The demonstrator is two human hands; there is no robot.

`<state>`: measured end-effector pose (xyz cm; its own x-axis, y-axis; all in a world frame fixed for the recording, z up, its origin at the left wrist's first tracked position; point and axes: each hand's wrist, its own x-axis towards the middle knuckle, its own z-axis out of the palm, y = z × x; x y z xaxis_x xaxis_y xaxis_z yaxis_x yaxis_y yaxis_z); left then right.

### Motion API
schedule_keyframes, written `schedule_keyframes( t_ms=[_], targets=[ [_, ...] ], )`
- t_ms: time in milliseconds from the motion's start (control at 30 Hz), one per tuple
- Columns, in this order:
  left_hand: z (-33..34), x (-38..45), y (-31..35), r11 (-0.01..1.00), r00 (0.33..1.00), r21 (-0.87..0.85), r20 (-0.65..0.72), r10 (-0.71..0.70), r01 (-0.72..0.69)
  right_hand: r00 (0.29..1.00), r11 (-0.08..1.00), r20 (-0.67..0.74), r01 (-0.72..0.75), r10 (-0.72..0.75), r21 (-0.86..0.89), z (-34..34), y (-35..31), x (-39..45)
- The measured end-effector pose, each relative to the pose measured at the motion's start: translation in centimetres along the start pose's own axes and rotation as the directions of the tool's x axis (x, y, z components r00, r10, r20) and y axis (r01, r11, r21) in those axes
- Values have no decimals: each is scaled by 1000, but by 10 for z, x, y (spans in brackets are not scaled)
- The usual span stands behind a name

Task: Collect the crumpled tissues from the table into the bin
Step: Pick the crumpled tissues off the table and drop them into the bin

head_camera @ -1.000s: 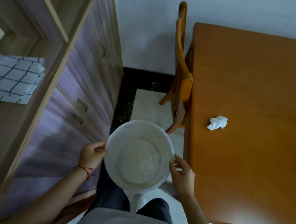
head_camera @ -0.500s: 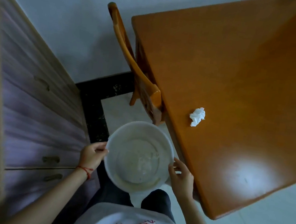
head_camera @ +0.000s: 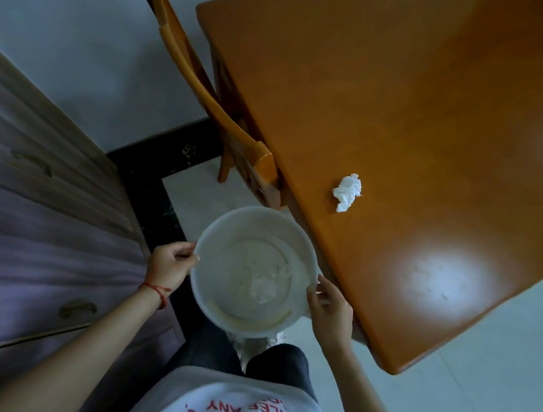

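A round white bin [head_camera: 215, 305] hangs in front of my body, just left of the table's near edge. My left hand [head_camera: 169, 263] grips its left rim and my right hand [head_camera: 330, 308] grips its right rim. Something pale and crumpled [head_camera: 265, 282] lies at the bottom of the bin. One crumpled white tissue [head_camera: 347, 191] rests on the orange wooden table [head_camera: 414, 103], close to the table's left edge and up-right of the bin.
A wooden chair [head_camera: 208, 100] is pushed in at the table's left side, its back just above the bin. A purple-fronted cabinet with drawer handles [head_camera: 38, 209] stands on my left. Pale floor tiles [head_camera: 480, 389] show to the right.
My view has swung to the right, so the table now sits tilted across the upper right and the cabinet has slid left. Both hands keep holding the bin; the tissue has not moved on the table.
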<state>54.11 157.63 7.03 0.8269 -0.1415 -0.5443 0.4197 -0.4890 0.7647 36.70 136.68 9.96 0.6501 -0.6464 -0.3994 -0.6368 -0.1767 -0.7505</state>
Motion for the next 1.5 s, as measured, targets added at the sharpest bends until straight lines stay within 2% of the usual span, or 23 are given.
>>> schedule_keyframes(
  t_ms=[233,367,500,600,733,900,1100,1167,1300,1400,1500],
  targets=[
    [6,6,2,999,1000,35,-10,1,-1,999,1000,18,29,-29,6,-7,4,5],
    [5,5,3,997,1000,74,-14,26,-25,998,994,43,54,-50,-91,-11,8,8],
    [4,3,3,997,1000,76,-3,24,-24,980,966,-73,168,-185,-197,-26,2,22],
    [5,1,5,997,999,72,-10,35,-34,963,965,-164,182,-213,-188,-38,-12,46],
    [7,-2,8,994,997,94,-33,66,-63,939,953,-211,231,-270,-195,-48,-32,85],
    [7,-3,10,994,998,93,-32,58,-54,932,916,-152,275,-329,-293,-51,-55,132],
    [9,-7,11,994,997,97,-52,56,-51,944,854,17,304,-328,-423,-50,-58,158],
    [8,-8,12,993,997,108,-52,63,-57,935,844,28,331,-353,-423,-51,-54,157],
    [10,-12,13,993,995,103,-68,67,-60,926,861,-36,335,-376,-382,-49,-43,148],
    [11,-15,13,994,996,96,-70,60,-53,921,909,-104,343,-375,-236,-44,-44,130],
    [10,-16,9,995,996,90,-70,49,-42,881,885,-106,450,-462,-116,-27,-49,97]
  ],
)
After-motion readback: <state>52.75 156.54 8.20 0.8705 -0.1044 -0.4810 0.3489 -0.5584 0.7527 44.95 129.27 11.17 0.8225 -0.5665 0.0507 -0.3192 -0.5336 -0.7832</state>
